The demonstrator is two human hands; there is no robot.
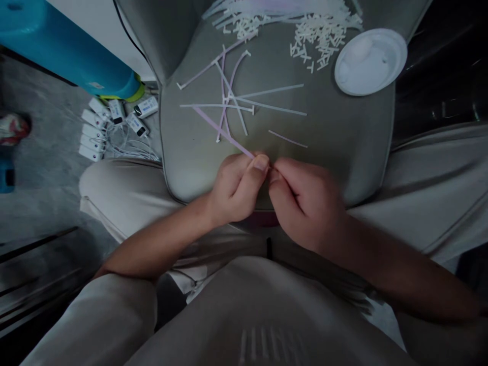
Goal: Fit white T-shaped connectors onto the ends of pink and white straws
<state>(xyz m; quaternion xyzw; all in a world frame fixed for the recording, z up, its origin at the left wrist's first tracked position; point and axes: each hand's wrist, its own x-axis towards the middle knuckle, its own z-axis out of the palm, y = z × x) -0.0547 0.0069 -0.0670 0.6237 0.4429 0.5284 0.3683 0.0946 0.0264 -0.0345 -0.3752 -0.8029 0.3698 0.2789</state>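
Observation:
My left hand (242,183) pinches the near end of a long pale purple plastic tube (217,126) between thumb and fingers. Fingertip to fingertip with it, my right hand (305,198) is closed too; whatever sits in its pinch is hidden by the fingers. Beyond the hands, on the seat, lie several crossed white and purple tubes (271,92), some with small white connectors (253,109) on their ends. A short thin purple piece (287,139) lies by itself just past my right hand.
Piles of small white connectors (319,38) and a bundle of tubes (282,7) lie at the back of the grey chair seat (343,147). A white bowl (371,62) stands at the right. Left on the floor are white plugs with cables (93,129) and a blue cylinder (76,48).

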